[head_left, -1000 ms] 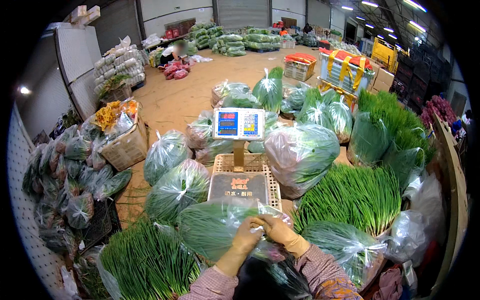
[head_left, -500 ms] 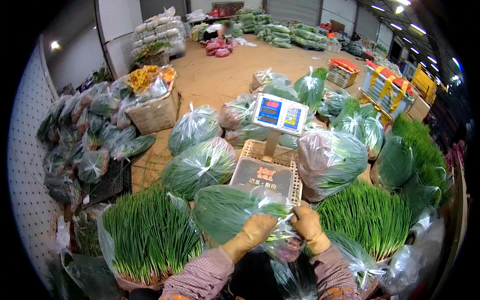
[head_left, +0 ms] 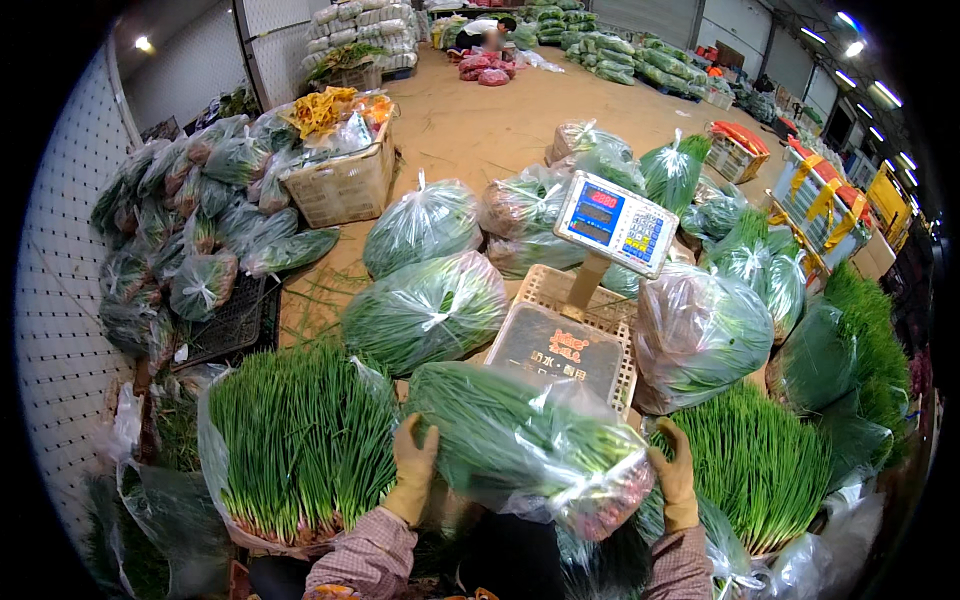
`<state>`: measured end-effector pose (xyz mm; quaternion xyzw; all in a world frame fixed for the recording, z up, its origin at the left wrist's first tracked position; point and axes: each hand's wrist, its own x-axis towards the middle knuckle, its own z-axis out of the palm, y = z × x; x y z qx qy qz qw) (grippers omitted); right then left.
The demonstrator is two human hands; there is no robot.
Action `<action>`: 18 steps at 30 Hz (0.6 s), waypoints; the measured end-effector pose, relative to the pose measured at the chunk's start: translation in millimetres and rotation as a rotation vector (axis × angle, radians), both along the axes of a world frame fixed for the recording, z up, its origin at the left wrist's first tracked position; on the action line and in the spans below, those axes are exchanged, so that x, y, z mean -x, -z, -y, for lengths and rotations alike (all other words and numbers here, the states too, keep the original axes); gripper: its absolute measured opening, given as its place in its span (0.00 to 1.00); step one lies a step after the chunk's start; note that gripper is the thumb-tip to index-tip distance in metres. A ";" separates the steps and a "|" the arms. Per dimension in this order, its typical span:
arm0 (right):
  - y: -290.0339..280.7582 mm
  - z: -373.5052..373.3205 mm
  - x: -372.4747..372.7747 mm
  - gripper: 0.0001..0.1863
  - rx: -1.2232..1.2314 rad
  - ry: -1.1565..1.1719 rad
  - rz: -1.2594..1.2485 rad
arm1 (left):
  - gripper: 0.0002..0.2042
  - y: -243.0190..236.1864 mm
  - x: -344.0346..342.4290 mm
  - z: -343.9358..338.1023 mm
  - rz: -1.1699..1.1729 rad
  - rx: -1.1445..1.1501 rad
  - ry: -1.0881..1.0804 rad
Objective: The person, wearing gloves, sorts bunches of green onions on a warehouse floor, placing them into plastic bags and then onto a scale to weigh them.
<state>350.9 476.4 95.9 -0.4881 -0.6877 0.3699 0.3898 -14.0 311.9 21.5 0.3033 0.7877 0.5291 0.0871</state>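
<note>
A clear plastic bag of scallions (head_left: 525,440) lies across in front of me, its green leaves to the left and pinkish bulbs at the lower right. A white tie or knot gathers the plastic near the bulbs. My left hand (head_left: 412,468), in a yellowish glove, is cupped against the leafy end. At the bulb end, my right hand (head_left: 675,472) presses in a matching glove with its fingers bent. Between them the hands hold the bag; their palm sides are partly hidden. Just beyond the bag stands a weighing scale (head_left: 555,350) with a lit display (head_left: 616,222).
Loose upright scallions stand in open bags on the left (head_left: 300,440) and right (head_left: 755,465). Tied bags (head_left: 425,312) surround the scale. A heap of bags (head_left: 190,220) and a filled crate (head_left: 345,185) are at left. A co-worker (head_left: 485,35) crouches far back beside red bags.
My hands have moved apart from the tied part, the left one to the leafy end and the right one to the bulb end. The bag is now more tilted, and the view has shifted.
</note>
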 end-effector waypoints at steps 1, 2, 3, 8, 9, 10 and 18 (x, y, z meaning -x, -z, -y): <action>8.3 1.3 -10.7 0.22 0.143 0.041 -0.135 | 0.27 12.8 6.6 -3.3 0.222 0.081 -0.106; 40.0 2.6 -25.4 0.23 0.155 0.132 -0.131 | 0.29 24.7 17.3 -3.1 0.465 0.126 -0.152; 66.3 5.6 -45.5 0.22 0.264 0.185 -0.016 | 0.31 33.1 23.7 -12.9 0.715 0.165 -0.180; 127.8 46.7 -39.0 0.23 0.843 0.059 -0.141 | 0.34 75.9 54.2 -24.8 1.485 -0.408 0.281; 129.6 52.7 -37.6 0.23 0.893 0.081 -0.190 | 0.35 72.8 56.5 -31.3 1.580 -0.472 0.343; 128.3 60.3 -33.4 0.23 0.931 0.096 -0.242 | 0.32 76.7 69.7 -30.0 1.579 -0.458 0.348; 92.3 45.6 26.5 0.24 0.931 0.065 -0.619 | 0.26 29.8 109.9 -13.5 1.320 -0.218 0.360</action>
